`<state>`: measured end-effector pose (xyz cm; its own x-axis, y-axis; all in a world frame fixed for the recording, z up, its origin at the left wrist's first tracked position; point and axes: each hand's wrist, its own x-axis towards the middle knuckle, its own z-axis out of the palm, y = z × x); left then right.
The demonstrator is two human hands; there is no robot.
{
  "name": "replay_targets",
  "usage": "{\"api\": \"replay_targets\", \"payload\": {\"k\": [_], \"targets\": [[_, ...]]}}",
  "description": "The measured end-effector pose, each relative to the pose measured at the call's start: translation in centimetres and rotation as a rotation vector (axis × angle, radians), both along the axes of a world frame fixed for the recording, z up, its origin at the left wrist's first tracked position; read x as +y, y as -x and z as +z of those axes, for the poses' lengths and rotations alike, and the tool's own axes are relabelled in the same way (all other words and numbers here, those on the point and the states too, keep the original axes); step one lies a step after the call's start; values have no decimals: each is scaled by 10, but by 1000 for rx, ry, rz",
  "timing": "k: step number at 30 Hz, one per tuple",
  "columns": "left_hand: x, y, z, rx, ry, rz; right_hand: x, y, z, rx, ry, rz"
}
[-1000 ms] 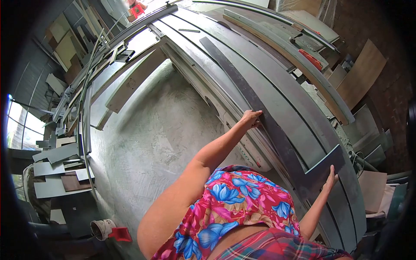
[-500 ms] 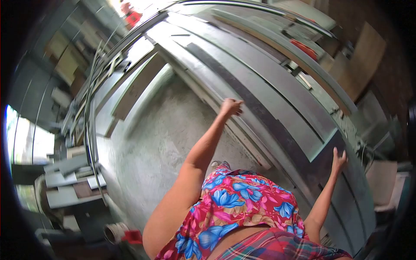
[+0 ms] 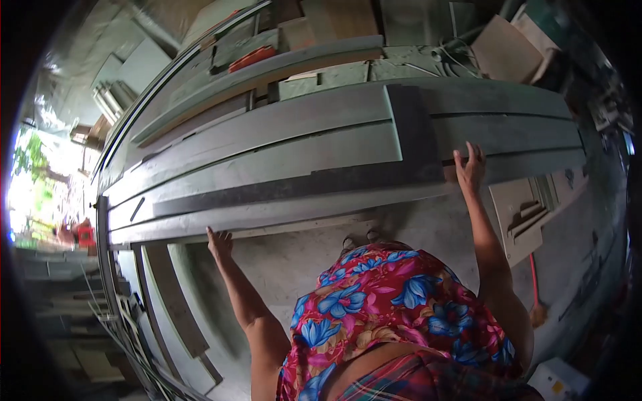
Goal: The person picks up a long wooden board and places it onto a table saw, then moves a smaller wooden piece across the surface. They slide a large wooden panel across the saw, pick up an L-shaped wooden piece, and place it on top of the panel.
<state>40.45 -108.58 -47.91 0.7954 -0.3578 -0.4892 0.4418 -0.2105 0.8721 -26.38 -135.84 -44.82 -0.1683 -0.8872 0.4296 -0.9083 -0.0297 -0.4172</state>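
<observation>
Long grey boards (image 3: 334,150) lie side by side across the view, with dark gaps between them. An L-shaped dark strip (image 3: 267,192) rests on them, its wide part at the centre right. My left hand (image 3: 219,242) is at the near edge of the front board, fingers apart, with no object visible in it. My right hand (image 3: 472,166) is over the boards just right of the dark strip, thumb and fingers spread, holding nothing. A short dark stick (image 3: 138,208) lies on the boards at the left.
Behind the boards are a long beam (image 3: 301,61) and an orange object (image 3: 253,59). More boards (image 3: 175,301) stand at the lower left, beside metal rods. A pale slotted panel (image 3: 518,224) is at the right, near a red-handled tool (image 3: 534,281). Concrete floor lies below.
The view has turned to the right, so the boards now run across it. My left hand has changed from curled near the board edge to fingers apart. My right hand remains spread.
</observation>
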Motion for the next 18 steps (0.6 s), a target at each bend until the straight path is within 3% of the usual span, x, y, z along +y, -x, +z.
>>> {"api": "replay_targets", "payload": {"k": [2, 4, 6, 8, 10, 12, 14, 16, 18], "targets": [[3, -51, -37, 122, 121, -78, 19, 26, -9, 54, -107, -321], [-5, -37, -23, 95, 79, 74, 21, 50, -40, 48, -72, -459], [-8, -28, -20, 46, 200, 102, 22, 67, -59, -24, -11, -631], [-4, -93, -72, 84, 155, -54, 7, 76, -82, -207, 0, -745], [-22, -41, -33, -93, 190, -203, -14, 80, -112, -292, 214, -710], [-30, -35, -32, -80, 54, 82, -10, 72, -87, -407, 138, -693], [-30, -30, -39, -224, 207, 102, -7, 62, -68, -490, 154, -709], [-41, 34, 25, -109, 86, 178, -8, 56, -60, -582, 206, -748], [-21, -47, -35, -56, 49, 40, -7, 53, -52, -704, 245, -790]]}}
